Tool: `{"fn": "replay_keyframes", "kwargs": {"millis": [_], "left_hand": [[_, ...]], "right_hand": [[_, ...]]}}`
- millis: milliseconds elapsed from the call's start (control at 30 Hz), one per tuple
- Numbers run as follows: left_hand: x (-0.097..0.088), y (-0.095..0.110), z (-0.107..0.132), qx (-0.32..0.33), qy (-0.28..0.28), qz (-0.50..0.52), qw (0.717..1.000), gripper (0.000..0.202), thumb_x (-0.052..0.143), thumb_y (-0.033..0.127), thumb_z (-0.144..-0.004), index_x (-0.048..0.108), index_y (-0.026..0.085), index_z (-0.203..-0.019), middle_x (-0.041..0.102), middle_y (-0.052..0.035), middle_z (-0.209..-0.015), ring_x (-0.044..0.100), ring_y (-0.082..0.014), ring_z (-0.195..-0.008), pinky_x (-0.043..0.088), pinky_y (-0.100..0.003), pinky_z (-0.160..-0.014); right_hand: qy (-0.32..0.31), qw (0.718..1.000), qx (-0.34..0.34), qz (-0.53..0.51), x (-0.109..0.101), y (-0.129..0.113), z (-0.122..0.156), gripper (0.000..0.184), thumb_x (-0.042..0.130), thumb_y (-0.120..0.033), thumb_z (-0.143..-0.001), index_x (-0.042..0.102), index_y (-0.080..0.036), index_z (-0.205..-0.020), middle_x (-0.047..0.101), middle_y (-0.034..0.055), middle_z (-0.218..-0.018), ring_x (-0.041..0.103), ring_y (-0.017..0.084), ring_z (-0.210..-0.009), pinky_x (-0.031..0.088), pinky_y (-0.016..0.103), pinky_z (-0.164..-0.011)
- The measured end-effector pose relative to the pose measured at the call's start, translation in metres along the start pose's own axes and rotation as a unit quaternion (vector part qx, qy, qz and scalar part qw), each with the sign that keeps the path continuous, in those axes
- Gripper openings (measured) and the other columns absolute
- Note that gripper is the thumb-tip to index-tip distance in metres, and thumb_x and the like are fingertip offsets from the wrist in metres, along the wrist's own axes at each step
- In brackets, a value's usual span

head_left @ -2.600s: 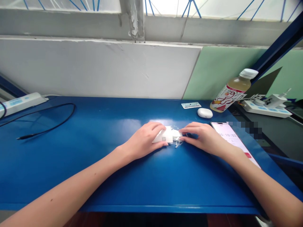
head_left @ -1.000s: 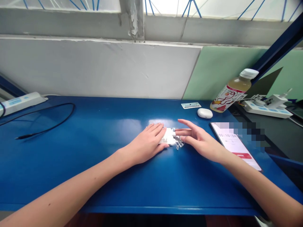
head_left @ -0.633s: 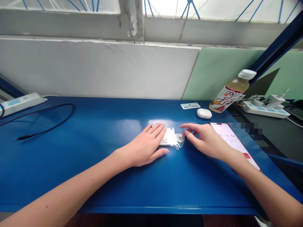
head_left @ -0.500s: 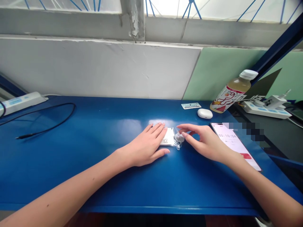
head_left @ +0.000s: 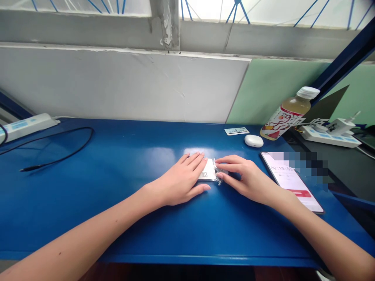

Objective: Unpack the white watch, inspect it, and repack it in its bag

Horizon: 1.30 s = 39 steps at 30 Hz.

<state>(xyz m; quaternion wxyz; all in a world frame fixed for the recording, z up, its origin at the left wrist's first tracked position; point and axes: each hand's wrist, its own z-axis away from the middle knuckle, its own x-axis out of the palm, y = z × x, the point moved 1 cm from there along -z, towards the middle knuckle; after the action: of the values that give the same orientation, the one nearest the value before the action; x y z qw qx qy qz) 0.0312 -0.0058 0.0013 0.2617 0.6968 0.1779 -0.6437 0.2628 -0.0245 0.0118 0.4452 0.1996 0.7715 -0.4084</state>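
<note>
Two bare hands meet over a small white packet [head_left: 208, 172] lying flat near the middle of the blue surface [head_left: 123, 183]. The left hand [head_left: 181, 182] lies palm down with its fingers [head_left: 195, 160] straight and close together, pressing the packet's left part to the surface, thumb stretched out alongside. The right hand [head_left: 245, 178] comes in from the other side; its thumb and forefinger are drawn together at the packet's right edge, where a bit of clear crinkled film [head_left: 219, 176] sticks out, though whether they truly nip the film or only touch it is too small to tell. Judging by its look, the packet is very light, thin and limp, a paper or plastic sachet that would bend at once and slide easily on the glossy painted top. The film end looks slippery and easily torn, so the sensible hold is a fingertip pinch at that free edge or at a corner, with the flat of the other hand as an anchor. A phone [head_left: 291, 182] lies just right of the right wrist, a white earbud case [head_left: 253, 141], a small card [head_left: 236, 131] and a drink bottle [head_left: 288, 114] stand farther back, and a black cable [head_left: 58, 150] trails well apart on the left.
</note>
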Motion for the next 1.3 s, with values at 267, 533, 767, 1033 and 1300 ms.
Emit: {"fn": "replay_keyframes", "kwargs": {"millis": [267, 533, 767, 1033, 1300], "left_hand": [[0.002, 0.0, -0.001, 0.002, 0.002, -0.004, 1.0, 0.068, 0.034, 0.053, -0.103, 0.028, 0.007, -0.152, 0.03, -0.0196, -0.159, 0.023, -0.0329, -0.149, 0.018, -0.048, -0.119], [0.0, 0.0, 0.0, 0.013, 0.012, -0.007, 1.0, 0.058, 0.032, 0.043, -0.105, 0.029, 0.008, -0.151, 0.033, -0.0198, -0.157, 0.027, -0.0324, -0.147, 0.02, -0.049, -0.118], [-0.001, 0.001, -0.001, 0.024, 0.022, -0.019, 0.999, 0.051, 0.032, 0.034, -0.105, 0.033, 0.006, -0.148, 0.039, -0.0212, -0.153, 0.033, -0.0328, -0.144, 0.022, -0.048, -0.117], [-0.001, 0.003, -0.003, 0.028, 0.03, -0.009, 0.999, 0.047, 0.033, 0.031, -0.104, 0.037, 0.008, -0.145, 0.041, -0.0206, -0.152, 0.036, -0.033, -0.142, 0.024, -0.05, -0.115], [-0.001, 0.001, -0.002, 0.016, 0.011, -0.008, 1.0, 0.051, 0.032, 0.035, -0.105, 0.034, 0.007, -0.148, 0.038, -0.0204, -0.154, 0.032, -0.0335, -0.145, 0.024, -0.05, -0.115]], "right_hand": [[-0.01, 0.993, -0.07, 0.093, 0.005, -0.013, 0.003, 0.03, 0.048, -0.022, -0.098, 0.066, -0.011, -0.119, 0.065, 0.0174, -0.13, 0.047, 0.033, -0.136, 0.05, 0.05, -0.105], [0.014, 0.977, -0.122, 0.173, 0.01, -0.026, 0.002, 0.03, 0.047, -0.017, -0.095, 0.068, -0.005, -0.113, 0.059, 0.0248, -0.135, 0.042, 0.037, -0.14, 0.048, 0.054, -0.109], [-0.01, 0.968, -0.139, 0.21, 0.013, -0.027, 0.002, 0.033, 0.046, -0.017, -0.095, 0.071, 0.001, -0.105, 0.051, 0.0282, -0.143, 0.041, 0.037, -0.141, 0.043, 0.05, -0.114], [-0.022, 0.976, -0.151, 0.153, 0.009, -0.02, -0.003, 0.028, 0.048, -0.02, -0.094, 0.071, -0.006, -0.102, 0.05, 0.0227, -0.146, 0.041, 0.034, -0.141, 0.042, 0.048, -0.115], [0.006, 0.997, -0.073, -0.004, 0.005, -0.006, -0.006, 0.022, 0.054, -0.02, -0.092, 0.073, -0.018, -0.102, 0.058, 0.0143, -0.141, 0.048, 0.031, -0.136, 0.046, 0.05, -0.108]]}}
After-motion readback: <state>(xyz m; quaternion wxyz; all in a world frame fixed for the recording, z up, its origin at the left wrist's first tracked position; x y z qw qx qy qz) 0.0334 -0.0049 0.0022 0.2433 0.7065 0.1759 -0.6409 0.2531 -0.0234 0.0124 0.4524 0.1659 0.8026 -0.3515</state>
